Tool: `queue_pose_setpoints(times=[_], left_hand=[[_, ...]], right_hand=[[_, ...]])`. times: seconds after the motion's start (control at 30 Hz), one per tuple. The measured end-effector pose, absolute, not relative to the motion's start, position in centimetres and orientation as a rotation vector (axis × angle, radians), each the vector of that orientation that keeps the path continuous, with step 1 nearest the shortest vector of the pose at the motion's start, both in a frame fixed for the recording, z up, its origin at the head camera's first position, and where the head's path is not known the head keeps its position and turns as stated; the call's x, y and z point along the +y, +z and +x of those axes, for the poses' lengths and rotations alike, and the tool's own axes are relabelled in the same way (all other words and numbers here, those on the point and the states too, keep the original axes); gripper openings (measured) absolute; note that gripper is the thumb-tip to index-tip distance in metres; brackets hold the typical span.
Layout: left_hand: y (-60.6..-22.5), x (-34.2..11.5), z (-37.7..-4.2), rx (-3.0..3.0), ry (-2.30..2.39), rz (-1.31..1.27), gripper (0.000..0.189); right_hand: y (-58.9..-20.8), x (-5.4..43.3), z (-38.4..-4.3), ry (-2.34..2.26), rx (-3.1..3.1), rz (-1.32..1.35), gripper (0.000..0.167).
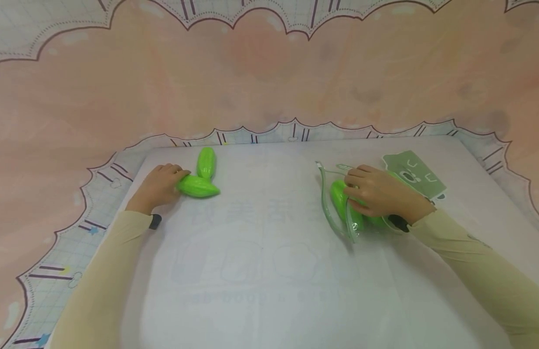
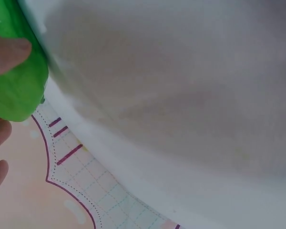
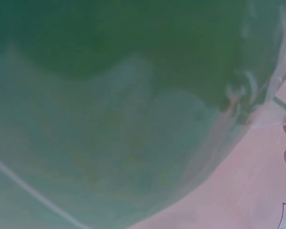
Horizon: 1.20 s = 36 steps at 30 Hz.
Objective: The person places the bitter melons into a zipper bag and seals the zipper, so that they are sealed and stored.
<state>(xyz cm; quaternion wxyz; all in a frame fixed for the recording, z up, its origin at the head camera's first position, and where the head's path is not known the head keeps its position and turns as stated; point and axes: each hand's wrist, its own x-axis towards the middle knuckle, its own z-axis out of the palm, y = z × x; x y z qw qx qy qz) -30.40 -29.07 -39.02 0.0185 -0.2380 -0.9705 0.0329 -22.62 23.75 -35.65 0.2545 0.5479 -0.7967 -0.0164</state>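
My left hand (image 1: 160,186) grips the blunt end of a glossy green toy gourd (image 1: 199,187), which lies on its side with its pointed end to the right. In the left wrist view the thumb (image 2: 9,55) presses on the gourd (image 2: 19,90), with fingertips below it. A second green toy gourd (image 1: 206,162) lies just behind, close to the first. On the right, my right hand (image 1: 369,191) holds the edge of a clear plastic bag (image 1: 325,206) with green trim, its mouth gaping to the left. Green gourds (image 1: 337,194) show inside; the hand partly hides them.
A green bear-face print (image 1: 415,174) marks the bag's far right part. Everything lies on a white-covered table (image 1: 260,271) with faint printing. A pink cloth (image 1: 252,82) with a scalloped, checked border surrounds it.
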Motion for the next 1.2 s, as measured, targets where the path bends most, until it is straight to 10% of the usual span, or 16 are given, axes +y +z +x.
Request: queue_pose_setpoints(times=[1.2], left_hand=[[-39.3,-27.5,-29.6,-2.9,0.123,-0.889,0.056]], right_hand=[[-35.8,23.9,-22.6,-0.074,-2.176,1.485,0.013]])
